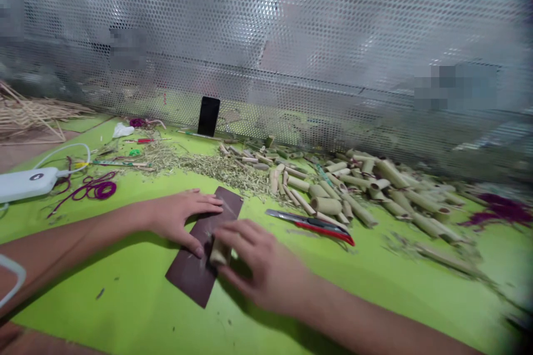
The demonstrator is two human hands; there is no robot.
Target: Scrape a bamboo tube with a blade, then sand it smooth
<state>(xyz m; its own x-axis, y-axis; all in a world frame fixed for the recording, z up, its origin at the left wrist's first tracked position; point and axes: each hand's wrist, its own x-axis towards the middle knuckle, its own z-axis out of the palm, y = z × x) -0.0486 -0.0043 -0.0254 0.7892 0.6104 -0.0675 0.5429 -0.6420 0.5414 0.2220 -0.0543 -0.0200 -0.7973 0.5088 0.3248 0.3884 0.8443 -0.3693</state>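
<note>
A dark brown rectangular sheet, like sandpaper (194,283), lies slantwise on the green table with pale dust streaks on it. My left hand (177,216) rests on its left side, fingers spread and thumb on the sheet. My right hand (264,266) grips a short bamboo piece (219,252) between thumb and fingers, against the right part of the sheet. A red and black utility knife (318,227) with its blade showing lies to the right of the sheet.
Many cut bamboo tubes (327,205) are heaped at the right, with shavings (216,169) behind my hands. A dark phone (209,116) leans on the perforated metal screen (258,39). Purple cord (102,189) and a white device (27,183) with a cable lie left.
</note>
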